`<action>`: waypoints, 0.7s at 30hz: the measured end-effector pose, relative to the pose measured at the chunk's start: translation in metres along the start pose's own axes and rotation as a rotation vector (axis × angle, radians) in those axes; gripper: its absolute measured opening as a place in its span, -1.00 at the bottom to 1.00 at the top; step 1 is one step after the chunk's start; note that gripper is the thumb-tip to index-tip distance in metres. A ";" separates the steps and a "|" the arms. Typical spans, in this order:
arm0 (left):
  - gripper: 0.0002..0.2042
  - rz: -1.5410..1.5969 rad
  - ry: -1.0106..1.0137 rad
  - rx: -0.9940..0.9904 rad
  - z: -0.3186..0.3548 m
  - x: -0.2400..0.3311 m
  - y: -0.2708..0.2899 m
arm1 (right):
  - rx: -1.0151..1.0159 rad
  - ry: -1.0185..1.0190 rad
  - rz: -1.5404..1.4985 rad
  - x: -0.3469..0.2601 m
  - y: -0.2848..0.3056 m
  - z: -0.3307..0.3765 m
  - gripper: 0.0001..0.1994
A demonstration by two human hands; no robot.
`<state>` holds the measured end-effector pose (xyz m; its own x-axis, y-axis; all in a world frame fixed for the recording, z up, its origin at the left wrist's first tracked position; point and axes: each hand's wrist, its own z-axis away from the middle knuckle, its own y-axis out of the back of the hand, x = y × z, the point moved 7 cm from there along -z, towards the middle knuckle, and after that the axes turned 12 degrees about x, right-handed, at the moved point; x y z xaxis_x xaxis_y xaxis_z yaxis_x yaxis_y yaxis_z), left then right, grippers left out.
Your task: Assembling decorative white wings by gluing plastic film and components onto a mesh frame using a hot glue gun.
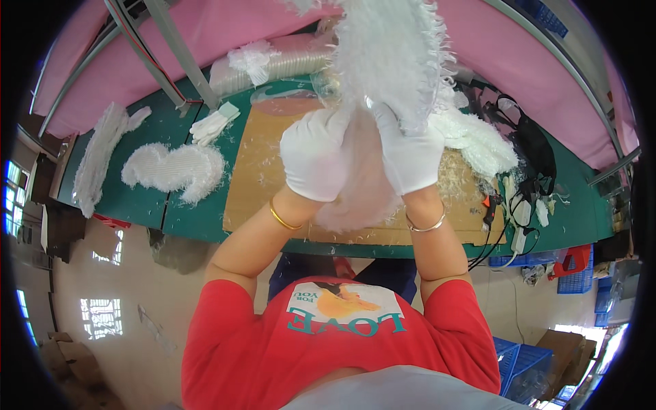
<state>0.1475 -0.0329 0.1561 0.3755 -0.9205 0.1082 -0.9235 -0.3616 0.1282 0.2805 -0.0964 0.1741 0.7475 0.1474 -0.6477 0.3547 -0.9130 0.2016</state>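
Note:
Both my hands wear white gloves and are raised over the cardboard. My left hand [316, 154] and my right hand [408, 150] pinch the lower end of a large white feathery piece [389, 58] with a fringed edge, which rises away from me to the top of the view. Between my wrists hangs a pale pink, sheer, fluffy mass [360, 181]; whether it is joined to the white piece is hidden by my fingers. My thumbs lie near each other on the white piece. Beyond my right hand lies another white fluffy piece [478, 142].
A cardboard sheet [256, 195] strewn with white fluff covers part of the green table [147, 208]. On the left lie white fluffy pieces [174, 171] and folded gloves [215, 124]. A glue gun [489, 208], cables and a black bag [534, 147] are at right. Metal posts [179, 51] stand behind.

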 end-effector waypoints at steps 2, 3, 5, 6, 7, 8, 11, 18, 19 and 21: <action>-0.70 0.016 0.026 -0.030 -0.009 0.008 -0.003 | 0.051 -0.169 -0.185 0.019 -0.004 -0.007 -0.75; -0.72 0.083 0.063 -0.113 -0.014 0.017 -0.003 | 0.060 -0.167 -0.183 0.027 -0.008 -0.009 -0.75; -0.74 0.149 0.100 -0.193 -0.013 0.025 0.002 | 0.134 -0.314 -0.440 0.048 -0.011 -0.013 -0.77; -0.74 0.220 0.015 -0.175 -0.012 0.031 0.011 | 0.137 -0.313 -0.438 0.053 -0.007 -0.014 -0.77; -0.73 0.280 -0.067 -0.155 -0.011 0.031 0.022 | 0.057 -0.439 -0.482 0.059 -0.013 -0.013 -0.78; -0.74 0.260 0.015 -0.109 -0.013 0.012 0.031 | -0.025 -0.567 -0.524 0.064 -0.019 -0.010 -0.79; -0.72 0.826 1.025 -0.144 -0.006 -0.063 -0.008 | -0.069 -0.618 -0.623 0.051 -0.016 -0.011 -0.80; -0.70 0.631 0.840 -0.354 -0.007 -0.042 -0.047 | 0.055 -0.299 -0.481 0.041 -0.020 -0.016 -0.76; -0.70 0.626 0.849 -0.359 -0.006 -0.046 -0.048 | -0.013 -0.372 -0.383 0.046 -0.020 -0.016 -0.71; -0.65 0.420 0.894 -0.538 0.003 -0.062 -0.056 | -0.087 -0.452 -0.281 0.054 -0.023 -0.014 -0.66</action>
<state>0.1758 0.0444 0.1389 0.1642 -0.4389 0.8834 -0.9170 0.2621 0.3006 0.3203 -0.0619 0.1446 0.3077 0.1857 -0.9332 0.5661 -0.8240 0.0226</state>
